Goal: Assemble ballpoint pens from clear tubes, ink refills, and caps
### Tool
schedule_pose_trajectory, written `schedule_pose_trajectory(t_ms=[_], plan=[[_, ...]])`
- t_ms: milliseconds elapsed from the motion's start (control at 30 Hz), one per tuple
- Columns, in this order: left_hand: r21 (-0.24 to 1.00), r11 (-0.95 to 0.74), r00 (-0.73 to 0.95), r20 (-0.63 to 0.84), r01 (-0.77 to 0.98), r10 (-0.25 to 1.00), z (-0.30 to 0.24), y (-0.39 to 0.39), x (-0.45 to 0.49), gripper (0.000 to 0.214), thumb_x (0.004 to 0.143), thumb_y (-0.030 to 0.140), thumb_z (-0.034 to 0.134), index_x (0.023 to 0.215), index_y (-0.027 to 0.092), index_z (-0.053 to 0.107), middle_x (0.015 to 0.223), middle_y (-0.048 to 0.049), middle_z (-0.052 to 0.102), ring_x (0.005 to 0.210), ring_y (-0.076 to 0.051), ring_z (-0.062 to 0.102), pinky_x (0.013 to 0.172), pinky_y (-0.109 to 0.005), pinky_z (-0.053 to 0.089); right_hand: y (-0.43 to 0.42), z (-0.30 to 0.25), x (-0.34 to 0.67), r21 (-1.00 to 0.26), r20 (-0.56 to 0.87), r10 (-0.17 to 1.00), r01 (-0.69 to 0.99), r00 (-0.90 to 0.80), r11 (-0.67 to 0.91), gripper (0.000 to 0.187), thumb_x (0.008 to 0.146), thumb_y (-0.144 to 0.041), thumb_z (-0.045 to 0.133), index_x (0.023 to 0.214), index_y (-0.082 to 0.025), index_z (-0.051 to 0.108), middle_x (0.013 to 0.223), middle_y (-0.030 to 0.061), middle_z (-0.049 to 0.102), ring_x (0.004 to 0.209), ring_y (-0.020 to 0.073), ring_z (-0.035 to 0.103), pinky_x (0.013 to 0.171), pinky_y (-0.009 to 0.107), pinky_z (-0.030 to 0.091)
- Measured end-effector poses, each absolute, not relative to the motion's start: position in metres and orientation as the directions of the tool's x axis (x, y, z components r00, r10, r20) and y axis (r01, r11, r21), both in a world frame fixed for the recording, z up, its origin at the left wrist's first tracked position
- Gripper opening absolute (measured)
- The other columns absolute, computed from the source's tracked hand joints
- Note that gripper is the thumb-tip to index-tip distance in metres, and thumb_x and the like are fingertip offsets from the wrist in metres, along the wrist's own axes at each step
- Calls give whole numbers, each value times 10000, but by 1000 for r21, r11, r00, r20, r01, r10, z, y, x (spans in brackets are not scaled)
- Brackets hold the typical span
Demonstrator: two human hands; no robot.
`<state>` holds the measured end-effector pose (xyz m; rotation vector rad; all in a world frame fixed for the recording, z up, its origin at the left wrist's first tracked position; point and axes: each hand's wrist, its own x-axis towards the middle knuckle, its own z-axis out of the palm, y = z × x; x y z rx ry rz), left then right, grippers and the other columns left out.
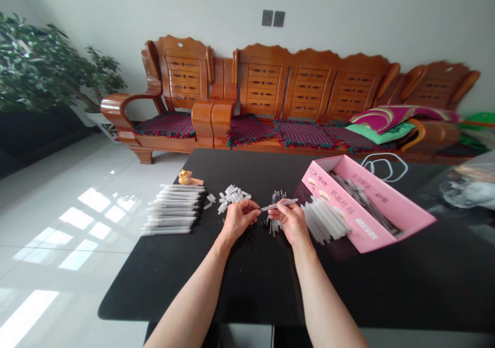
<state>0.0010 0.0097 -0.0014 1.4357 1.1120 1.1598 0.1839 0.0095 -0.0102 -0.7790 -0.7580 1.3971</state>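
Observation:
Over a black table [251, 286], my right hand [291, 220] pinches a translucent pen barrel [279, 204] that points up to the right. My left hand [240, 217] is closed in a pinch at the barrel's left end, on something too small to name. Below and between the hands lies a small heap of dark refills [275, 225]. A pile of white pen caps [231, 196] lies just beyond my left hand. Clear empty barrels [324, 217] lie heaped to the right of my right hand. A neat stack of white pens [174, 210] sits at the table's left edge.
A pink cardboard box [382, 215] holding more pen parts stands at the right. A small orange figurine [185, 177] sits behind the pen stack. A white cord [385, 165] lies at the far edge. Wooden sofas [309, 95] line the wall; a plant [42, 64] stands at left.

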Motion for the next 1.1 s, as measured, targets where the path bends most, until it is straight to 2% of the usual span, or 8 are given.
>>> schedule_pose_trajectory(t_ms=[100,233,500,667,767,900,1000,1100], plan=[[972,-176,155,152,156,976,4,8,-2,338,807,456,664,897,131,686,578,-3,627,482,-100,551,461,-183,401,10,-10,185,-831,5,999,-555,48,31,263,710,-251,817,872,-164,629,737,61,760,631,205,740,564,274,621],[934,-227,207,173,275,963,8,7,-4,371,878,447,567,725,127,676,484,11,555,437,-82,498,458,-182,346,10,-9,184,-830,11,999,-556,42,32,267,707,-254,822,872,-163,633,749,65,763,634,206,741,568,274,622],[963,-197,163,167,186,972,4,8,-1,287,774,398,699,877,131,683,600,3,614,496,-101,534,481,-194,387,9,-10,184,-834,15,999,-551,38,33,270,705,-259,823,866,-162,629,732,61,759,632,208,741,567,281,624],[932,-237,163,198,273,967,5,8,-4,393,880,493,553,769,137,679,517,13,551,456,-90,482,460,-197,332,10,-10,185,-835,18,999,-549,38,36,264,719,-249,812,881,-161,624,744,65,761,625,198,738,560,270,621],[932,-228,185,180,281,966,4,8,-4,400,875,484,556,712,134,661,481,19,524,424,-84,451,437,-199,307,9,-10,184,-838,19,999,-544,34,35,257,725,-248,807,878,-160,620,743,66,760,625,199,738,559,270,621],[952,-212,163,179,222,970,2,10,-1,274,810,409,658,792,135,664,538,18,567,457,-92,498,460,-195,361,9,-10,184,-838,20,999,-545,27,31,255,726,-248,805,873,-163,616,733,60,755,634,203,739,564,277,622],[960,-222,141,198,174,970,2,9,-1,294,772,400,707,904,140,669,656,-3,633,510,-99,535,486,-198,395,9,-10,185,-839,22,999,-543,32,36,258,723,-246,808,875,-161,618,735,62,756,633,203,739,566,279,621],[946,-235,143,207,221,968,4,8,-3,330,842,464,622,893,143,683,605,5,603,494,-95,510,479,-197,369,9,-9,184,-842,22,999,-539,36,38,260,719,-246,810,875,-163,621,737,59,756,624,202,737,560,277,620]])
